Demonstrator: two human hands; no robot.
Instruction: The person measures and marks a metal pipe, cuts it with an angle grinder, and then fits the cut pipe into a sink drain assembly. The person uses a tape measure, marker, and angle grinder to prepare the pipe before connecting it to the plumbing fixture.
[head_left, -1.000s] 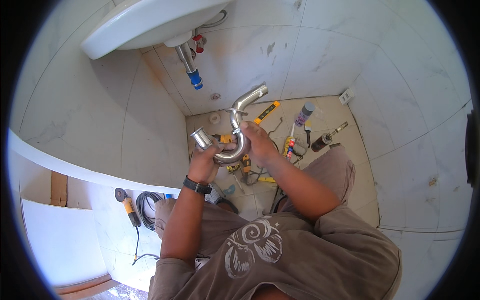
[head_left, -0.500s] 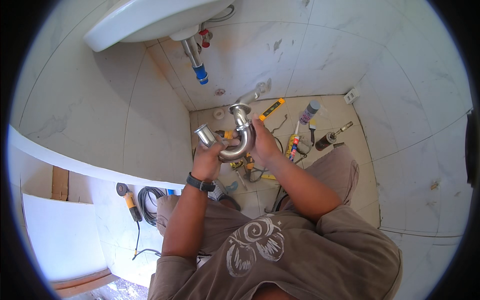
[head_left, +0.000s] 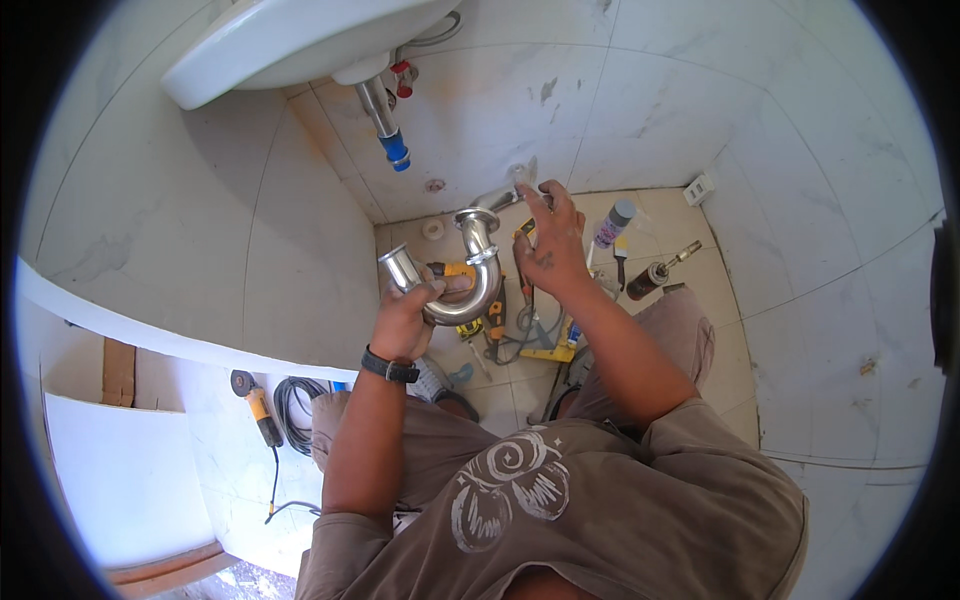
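Observation:
A shiny chrome P-trap drain pipe [head_left: 470, 305] hangs in front of me, its U-bend low and its long arm reaching toward the wall. My left hand [head_left: 408, 318] grips it at the bend, just below the short upright inlet. Beyond the pipe's far arm, my right hand [head_left: 552, 240] is off the bend, with fingers spread and curved; whether a fingertip touches the pipe I cannot tell. Above, a chrome tailpiece [head_left: 375, 105] with a blue-wrapped end [head_left: 396, 150] comes down from the white sink [head_left: 300, 50].
Floor tools include a spray can [head_left: 614, 222], a brush [head_left: 621, 262], a dark cylindrical tool [head_left: 650, 280] and a yellow-black power tool [head_left: 495, 315]. An angle grinder [head_left: 258, 408] and coiled cable [head_left: 293, 410] lie left. A white roll [head_left: 432, 229] sits near the wall.
My right hand has let go of the P-trap's bend and moved up and right, its fingers opening. My left hand still holds the pipe, slightly farther left.

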